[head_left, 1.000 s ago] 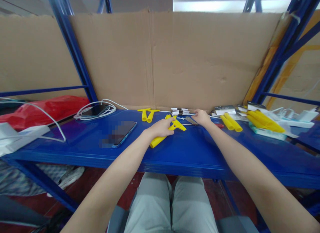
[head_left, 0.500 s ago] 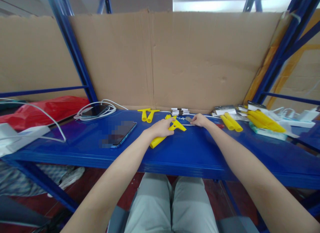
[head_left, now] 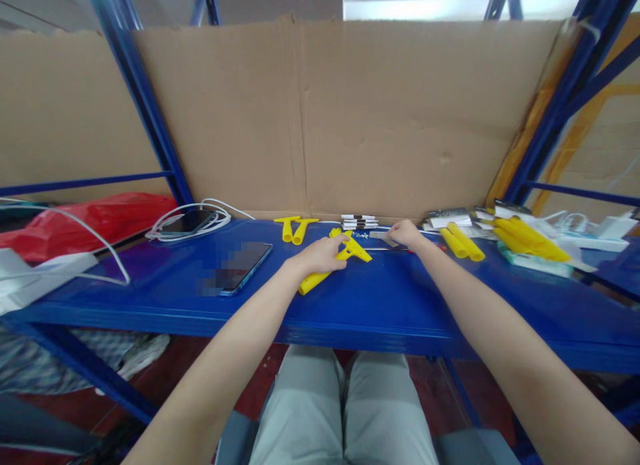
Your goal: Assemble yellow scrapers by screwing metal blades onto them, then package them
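Yellow plastic, we judge, for the T-shaped piece at centre frame, gripped by the left hand: probably light, stiff and slightly slippery, best taken around its round handle. Just right of centre, the right hand seems to pinch a thin metallic strip (its near end is hidden); likely stiff, perhaps sharp-edged, so we would hold its flat faces. We note both hands apart. Outward, bare blue tabletop gives room toward the lower-centre front edge; cardboard bounds the back, a phone the left.
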Tool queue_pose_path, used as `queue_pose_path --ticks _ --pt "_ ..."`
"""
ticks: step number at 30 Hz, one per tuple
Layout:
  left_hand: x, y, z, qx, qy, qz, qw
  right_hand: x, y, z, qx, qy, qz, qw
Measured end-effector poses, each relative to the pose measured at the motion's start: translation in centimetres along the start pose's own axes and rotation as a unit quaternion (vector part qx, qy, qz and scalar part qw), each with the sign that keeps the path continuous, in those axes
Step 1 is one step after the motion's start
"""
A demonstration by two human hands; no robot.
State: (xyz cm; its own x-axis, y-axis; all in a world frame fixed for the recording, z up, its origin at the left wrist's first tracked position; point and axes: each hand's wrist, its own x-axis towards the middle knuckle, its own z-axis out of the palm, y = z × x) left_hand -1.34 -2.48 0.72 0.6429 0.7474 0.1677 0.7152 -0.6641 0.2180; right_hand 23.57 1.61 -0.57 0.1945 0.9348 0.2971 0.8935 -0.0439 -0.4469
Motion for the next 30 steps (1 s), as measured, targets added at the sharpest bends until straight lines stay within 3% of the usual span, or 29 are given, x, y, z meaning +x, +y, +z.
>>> queue_pose_path --ticks 6,8,13,21,30 --pt "0.0 -0.3 0.2 -0.002 -0.002 0.018 1.000 -1.8 -2.8 -2.6 0.163 -0.005 0.032 0.986" --pt "-0.1 -0.3 0.2 0.000 0.003 0.014 1.000 -2.6 -3.8 -2.8 0.191 -0.053 0.050 0.979" --pt "-0.1 -0.3 0.2 0.024 0.010 0.008 1.000 -4.6 -5.3 -1.9 0.306 -0.179 -0.004 0.935" --pt "0.2 -0.8 0.5 0.034 0.020 0.018 0.999 -5.1 -5.3 -0.5 0.268 -0.200 -0.005 0.942" --pt "0.4 -0.9 0.6 0.026 0.022 0.029 0.999 -4.6 -4.5 -0.5 0.249 -0.240 -0.007 0.938"
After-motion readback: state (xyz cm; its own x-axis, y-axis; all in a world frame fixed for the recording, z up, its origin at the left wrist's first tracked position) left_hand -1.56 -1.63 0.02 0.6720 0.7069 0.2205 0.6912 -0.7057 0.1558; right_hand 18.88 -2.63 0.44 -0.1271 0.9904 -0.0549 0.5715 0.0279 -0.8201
